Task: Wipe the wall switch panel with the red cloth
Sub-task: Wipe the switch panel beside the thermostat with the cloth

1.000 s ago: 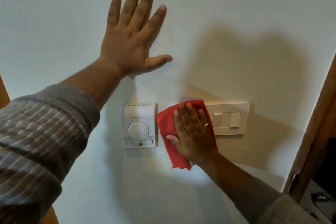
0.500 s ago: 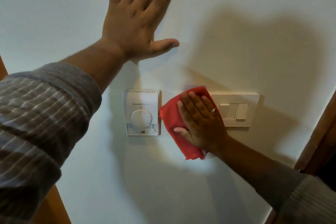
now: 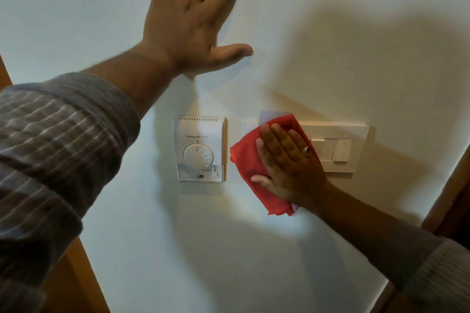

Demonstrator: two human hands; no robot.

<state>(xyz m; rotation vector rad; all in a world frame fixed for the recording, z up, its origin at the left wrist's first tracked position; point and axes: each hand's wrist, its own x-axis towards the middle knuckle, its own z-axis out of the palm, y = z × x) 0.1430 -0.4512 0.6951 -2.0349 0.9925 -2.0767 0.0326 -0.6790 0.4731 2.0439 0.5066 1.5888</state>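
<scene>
Pressing the red cloth (image 3: 244, 160) flat over the left end of the switch panel (image 3: 356, 134).
On the wall (image 3: 330, 33), the panel is running level, its uncovered length lying rightward of the right grip (image 3: 287, 168), which is pushing the cloth with straight fingers, clasping nothing; the left grip (image 3: 188, 15) is resting spread and empty, higher up and farther off.

You'll see the red cloth (image 3: 244, 159) bunched flat against the wall, overlapping the left end of the cream switch panel (image 3: 340, 150). The panel sits level near the wall's right edge, its right-hand rockers uncovered.
</scene>
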